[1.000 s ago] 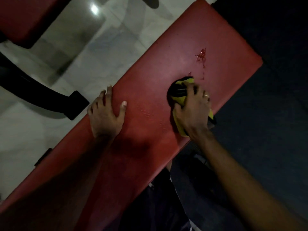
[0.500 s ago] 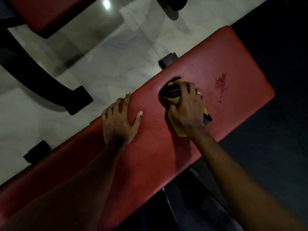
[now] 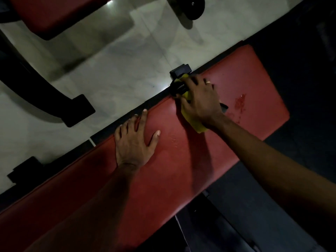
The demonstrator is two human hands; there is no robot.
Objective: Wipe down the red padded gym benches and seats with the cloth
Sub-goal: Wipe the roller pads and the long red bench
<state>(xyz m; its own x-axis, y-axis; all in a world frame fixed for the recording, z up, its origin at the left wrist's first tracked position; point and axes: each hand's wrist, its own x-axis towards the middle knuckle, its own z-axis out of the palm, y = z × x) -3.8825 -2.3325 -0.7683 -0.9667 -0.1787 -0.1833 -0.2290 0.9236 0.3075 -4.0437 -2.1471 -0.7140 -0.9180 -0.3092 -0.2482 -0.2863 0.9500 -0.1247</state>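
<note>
Nearest the camera, two bare forearms reach out over the long red padded vinyl bench [image 3: 163,179], which runs diagonally from lower left to upper right. The left hand [image 3: 133,140] lies flat on the pad near its far edge, palm down, fingers spread with the thumb angled out wide, gripping nothing. A little farther along, the right hand [image 3: 199,100] presses down on the bunched yellow and black cloth [image 3: 195,122], fingers splayed over it and curled at the far edge of the pad; a ring shows on one finger. The cloth sits right at that far edge, its yellow tail poking out beneath the wrist. Just beyond the hand, a wet glistening smear [image 3: 240,104] marks the pad near its end. Past the bench lies pale glossy tiled floor [image 3: 118,60], with a curved black metal frame leg [image 3: 45,99] at left and a second red padded seat [image 3: 54,13] up in the far corner.
</note>
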